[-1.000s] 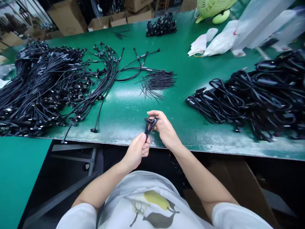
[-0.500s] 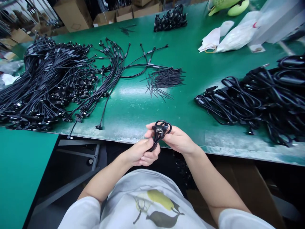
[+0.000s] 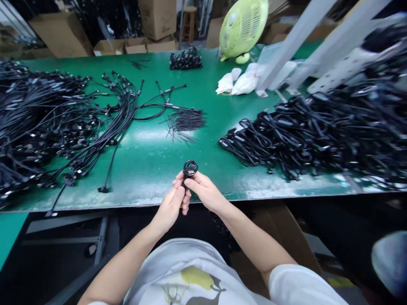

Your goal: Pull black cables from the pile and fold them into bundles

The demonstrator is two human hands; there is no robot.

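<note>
Both my hands meet at the near edge of the green table (image 3: pixel 152 169), closed on one small coiled black cable (image 3: pixel 190 168). My right hand (image 3: pixel 203 192) pinches the coil just below its looped top. My left hand (image 3: pixel 170 205) grips the lower part, fingers wrapped against the right hand. The coil's loop and connector stick up above my fingertips. A small heap of thin black ties (image 3: pixel 184 123) lies on the table beyond my hands.
A big spread of loose black cables (image 3: pixel 47 123) covers the left of the table. A pile of coiled cables (image 3: pixel 318 135) fills the right. A green fan (image 3: pixel 243 25), white bags (image 3: pixel 237 82), a small far bundle (image 3: pixel 186 61) and cardboard boxes (image 3: pixel 60 36) stand behind.
My hands drew closer together and the cable's loop got tighter and smaller. My head turned right and tilted up, so the fan and more of the right-hand pile came into sight.
</note>
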